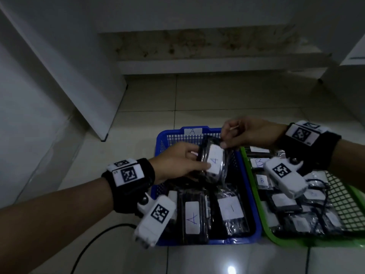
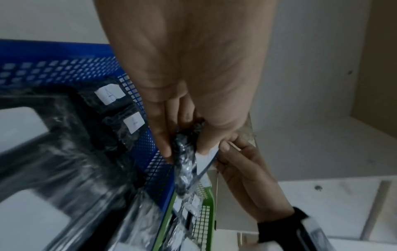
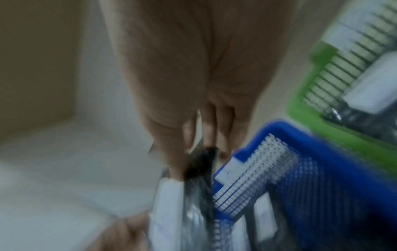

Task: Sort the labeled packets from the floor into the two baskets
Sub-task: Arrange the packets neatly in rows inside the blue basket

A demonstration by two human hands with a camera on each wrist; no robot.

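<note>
Head view shows two plastic baskets standing side by side on a pale tiled floor [image 1: 227, 99], with a white wall [image 1: 177, 12] behind that has brown stains along its lower part. On the left, a black cable [image 1: 92, 242] lies on the tiles beside the blue basket [image 1: 258, 224]. This basket has a white tag with the letter "A" [image 1: 192, 131] on its far rim. Inside it lie black packets in clear wrap; one packet [image 1: 192, 216] near the front has a white label with a blue "A", and another next to it has a label whose mark I cannot read.

Above the blue basket, both hands hold one packet [image 1: 214, 162] with a white label and a blue "A" written on it. The left hand [image 1: 177, 163] grips its left side, thumb on the label and fingers below. The right hand [image 1: 248, 133] pinches its upper end with curled fingers. From the left wrist view, the packet hangs over the corner where the two baskets meet. The right wrist view is blurred, but the pinch on the dark wrap can be seen.

To the right, the green basket [image 1: 270, 232] touches the blue one. Its packets have labels with "B" [image 1: 261, 180]; the right wrist camera hides some of them.
</note>
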